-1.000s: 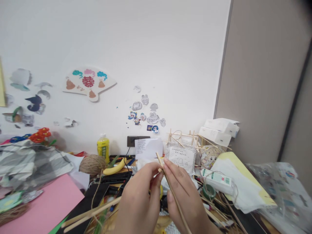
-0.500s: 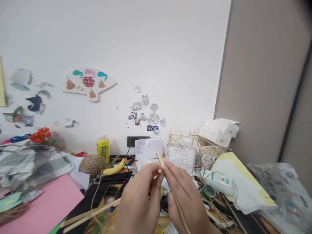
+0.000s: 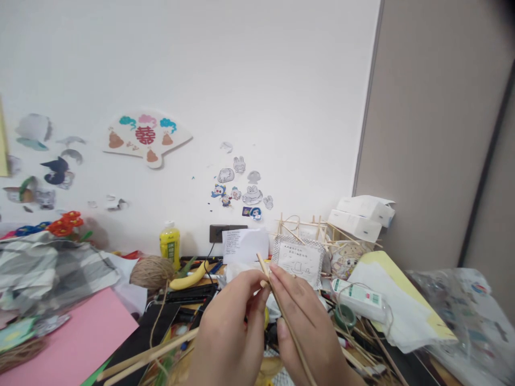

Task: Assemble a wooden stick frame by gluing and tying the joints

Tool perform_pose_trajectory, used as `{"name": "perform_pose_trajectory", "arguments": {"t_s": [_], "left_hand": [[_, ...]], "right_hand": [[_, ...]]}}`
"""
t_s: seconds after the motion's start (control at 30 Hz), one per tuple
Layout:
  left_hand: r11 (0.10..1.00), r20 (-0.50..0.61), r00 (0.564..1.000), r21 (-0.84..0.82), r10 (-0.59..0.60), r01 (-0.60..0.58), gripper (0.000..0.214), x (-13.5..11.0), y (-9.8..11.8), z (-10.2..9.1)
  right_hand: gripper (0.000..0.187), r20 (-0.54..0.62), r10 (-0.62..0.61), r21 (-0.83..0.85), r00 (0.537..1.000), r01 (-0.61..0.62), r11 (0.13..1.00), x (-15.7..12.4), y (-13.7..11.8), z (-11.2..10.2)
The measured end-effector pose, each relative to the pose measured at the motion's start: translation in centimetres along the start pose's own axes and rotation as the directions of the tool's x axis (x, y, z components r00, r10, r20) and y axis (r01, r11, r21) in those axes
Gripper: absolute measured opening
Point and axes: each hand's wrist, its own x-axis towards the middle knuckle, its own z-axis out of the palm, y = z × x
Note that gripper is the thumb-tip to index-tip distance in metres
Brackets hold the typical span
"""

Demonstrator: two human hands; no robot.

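My left hand [image 3: 229, 327] and my right hand [image 3: 308, 321] meet low in the middle of the view. The right hand's fingers press along a thin wooden stick [image 3: 292, 335], which slants from the bottom up to the left past my fingertips. Closed round a pair of wooden sticks [image 3: 148, 358], the left hand has their long ends out to the lower left. Their short tips show at the left fingertips, against the slanting stick. Whether anything binds the sticks at that crossing is hidden by my fingers.
A ball of twine [image 3: 152, 272], a banana [image 3: 191, 276] and a yellow bottle [image 3: 169, 244] lie or stand left. Behind my hands is a small stick frame [image 3: 300, 228]. Right are a white glue bottle [image 3: 358, 299], green tape [image 3: 345, 316] and a plastic bag [image 3: 475, 321].
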Motion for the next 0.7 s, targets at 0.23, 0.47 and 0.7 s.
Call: {"name": "perform_pose_trajectory", "arguments": {"t_s": [0.23,0.47,0.7], "left_hand": [[1.0,-0.015,1.0,0.026,-0.001,0.001,0.014,0.1,0.15,-0.05],[0.997,-0.023,0.998,0.054,0.061,-0.059,0.013,0.11,-0.34,-0.02],[0.998,-0.017,0.999,0.047,0.038,-0.037,0.012,0.18,0.07,-0.16]], "right_hand": [[0.053,0.013,0.011,0.025,1.0,-0.011,1.0,0.1,-0.18,-0.26],[0.054,0.027,0.009,0.023,1.0,-0.01,1.0,0.03,-0.19,-0.32],[0.053,0.024,0.002,0.026,1.0,-0.003,1.0,0.1,-0.19,-0.31]]}}
